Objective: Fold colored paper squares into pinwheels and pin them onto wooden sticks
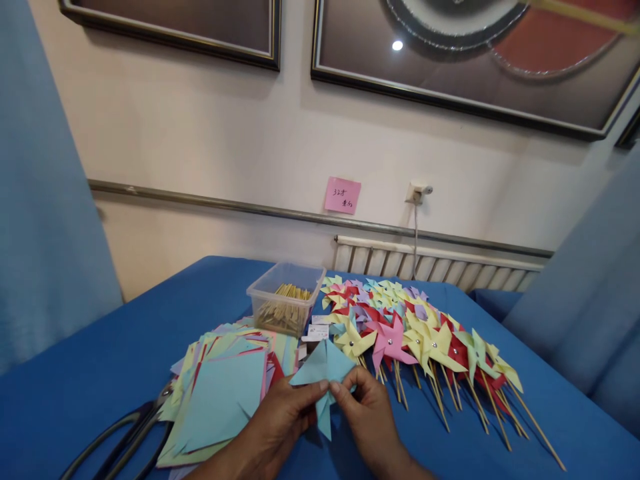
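Observation:
Between my two hands is a light blue paper pinwheel (327, 363), held over the table without a stick showing. My left hand (287, 413) pinches it from the left, thumb near its centre. From the right, my right hand (367, 403) grips it too, and the two thumb tips almost meet at the middle. Pointed blades stick out above and below the fingers. Just left of my left hand lies a stack of coloured paper squares (225, 393), light blue on top. Finished pinwheels (393, 340) on wooden sticks lie in a heap to the right.
A clear plastic box (287, 300) with short wooden sticks stands behind the paper stack. Black-handled scissors (133, 427) lie at the left. Small white boxes (317, 330) sit behind my hands. Blue cloth (165, 300) covers the table; a radiator (425, 263) is on the wall beyond.

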Available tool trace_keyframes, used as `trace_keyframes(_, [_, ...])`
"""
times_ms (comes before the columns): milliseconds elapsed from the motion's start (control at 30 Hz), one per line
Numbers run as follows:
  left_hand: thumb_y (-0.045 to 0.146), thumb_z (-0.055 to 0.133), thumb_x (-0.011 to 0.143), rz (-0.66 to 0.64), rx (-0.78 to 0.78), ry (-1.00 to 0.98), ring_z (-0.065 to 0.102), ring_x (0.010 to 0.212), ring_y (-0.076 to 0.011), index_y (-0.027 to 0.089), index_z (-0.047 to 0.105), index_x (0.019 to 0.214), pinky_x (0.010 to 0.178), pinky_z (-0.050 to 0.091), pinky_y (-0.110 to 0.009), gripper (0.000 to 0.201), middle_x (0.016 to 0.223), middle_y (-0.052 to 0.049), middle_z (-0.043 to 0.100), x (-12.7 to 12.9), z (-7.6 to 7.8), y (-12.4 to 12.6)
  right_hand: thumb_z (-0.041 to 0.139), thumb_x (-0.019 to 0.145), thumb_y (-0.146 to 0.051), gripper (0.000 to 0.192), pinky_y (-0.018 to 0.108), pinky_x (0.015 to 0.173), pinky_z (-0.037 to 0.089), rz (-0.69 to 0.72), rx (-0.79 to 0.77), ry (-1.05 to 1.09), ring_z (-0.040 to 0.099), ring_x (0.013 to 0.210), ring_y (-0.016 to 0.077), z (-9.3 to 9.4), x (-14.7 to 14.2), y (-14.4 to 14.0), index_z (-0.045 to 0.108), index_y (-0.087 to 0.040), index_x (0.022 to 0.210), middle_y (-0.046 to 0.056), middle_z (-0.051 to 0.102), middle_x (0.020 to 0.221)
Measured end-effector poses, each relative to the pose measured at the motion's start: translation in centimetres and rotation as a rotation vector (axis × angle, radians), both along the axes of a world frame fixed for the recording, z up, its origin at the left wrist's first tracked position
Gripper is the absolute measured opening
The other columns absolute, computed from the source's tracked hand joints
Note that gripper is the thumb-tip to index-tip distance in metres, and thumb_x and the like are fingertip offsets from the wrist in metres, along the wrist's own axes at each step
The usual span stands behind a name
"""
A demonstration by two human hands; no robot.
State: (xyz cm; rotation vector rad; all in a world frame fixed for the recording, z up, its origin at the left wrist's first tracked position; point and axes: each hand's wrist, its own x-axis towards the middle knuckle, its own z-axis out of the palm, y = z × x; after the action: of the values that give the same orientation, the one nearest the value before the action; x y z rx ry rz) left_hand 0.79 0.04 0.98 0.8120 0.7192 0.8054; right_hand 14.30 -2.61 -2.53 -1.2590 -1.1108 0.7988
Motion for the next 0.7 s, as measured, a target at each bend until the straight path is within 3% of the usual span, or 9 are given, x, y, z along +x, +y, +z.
trace_keyframes(200, [0.028,0.075,0.069,0.007,0.013,0.000,0.067,0.072,-0.0222,0.011,0.073,0.086,0.075,0.051,-0.034,0.024,0.079,-0.012,0.074,0.0,-0.3,0.2,0.065,0.074,-0.032,0.027,0.021,0.047,0.030,0.004,0.006,0.000,0.036,0.050,0.0096,-0.2,-0.1,0.1,0.047,-0.019,0.058,-0.007,0.040,0.051])
trace_keyframes(400, [0.031,0.077,0.062,0.060,0.012,0.064,0.064,0.063,-0.0205,0.011,0.073,0.075,0.065,0.050,-0.031,0.024,0.068,-0.008,0.072,0.1,0.9,-0.1,0.068,0.073,-0.033,0.024,0.020,0.046,0.032,0.014,0.048,0.056,0.038,0.049,0.0094,0.3,-0.2,-0.3,0.052,-0.019,0.062,-0.006,0.045,0.053])
trace_keyframes(467, [0.033,0.076,0.064,0.046,0.046,0.093,0.064,0.063,-0.0213,0.011,0.074,0.078,0.065,0.050,-0.032,0.026,0.070,-0.009,0.072,0.0,1.3,0.0,0.069,0.074,-0.035,0.019,0.021,0.051,0.039,-0.006,0.085,0.137,0.049,0.055,0.0113,0.7,0.2,-0.3,0.058,-0.019,0.076,-0.002,0.058,0.067])
trace_keyframes(567, [0.030,0.076,0.064,0.003,0.136,0.134,0.065,0.066,-0.0224,0.011,0.073,0.087,0.068,0.050,-0.033,0.030,0.072,-0.010,0.073,-0.3,1.7,0.4,0.072,0.072,-0.037,0.030,0.027,0.068,0.048,-0.034,0.118,0.254,0.061,0.078,0.0175,1.1,1.1,0.0,0.060,-0.020,0.093,0.005,0.066,0.094])
trace_keyframes(700, [0.026,0.076,0.062,-0.043,0.224,0.261,0.064,0.067,-0.0211,0.013,0.072,0.089,0.064,0.048,-0.029,0.030,0.070,-0.006,0.072,-0.6,2.0,1.0,0.074,0.069,-0.042,0.033,0.028,0.063,0.048,0.126,0.050,0.347,0.062,0.069,0.0175,1.2,2.2,0.6,0.062,-0.017,0.088,0.004,0.067,0.077])
